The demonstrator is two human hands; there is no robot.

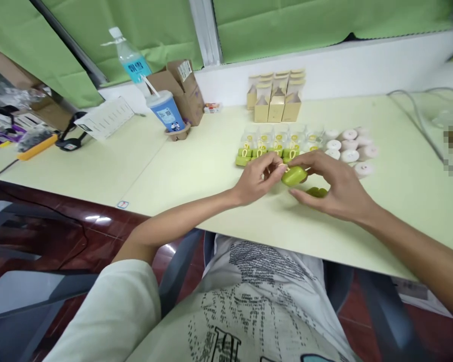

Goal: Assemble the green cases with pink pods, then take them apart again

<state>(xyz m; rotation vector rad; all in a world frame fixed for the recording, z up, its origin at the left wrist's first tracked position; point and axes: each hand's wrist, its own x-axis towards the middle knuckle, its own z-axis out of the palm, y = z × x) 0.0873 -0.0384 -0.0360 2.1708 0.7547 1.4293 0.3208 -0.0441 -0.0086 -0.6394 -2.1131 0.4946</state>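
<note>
My left hand [259,177] is closed, its thumb and fingertips pinching the pale cord end of a rounded, glossy green cap [295,176]. Around the cap's other side curves my right hand [334,183], fingertips at its upper edge and thumb apart below. Beneath that hand a second green piece [317,192] lies on the table, partly covered. Just beyond my hands stand rows of small clear containers [279,137] with yellow marks. Green caps with pale loops [245,153] sit in front of them, partly hidden by my left hand.
White rolls or cylinders [349,156] are grouped right of the clear containers. Open gold boxes [277,108] stand behind, near the wall. Further left are a blue cup [168,113], a water bottle [134,63] and a cardboard box [191,95]. A cable [419,118] crosses the right side.
</note>
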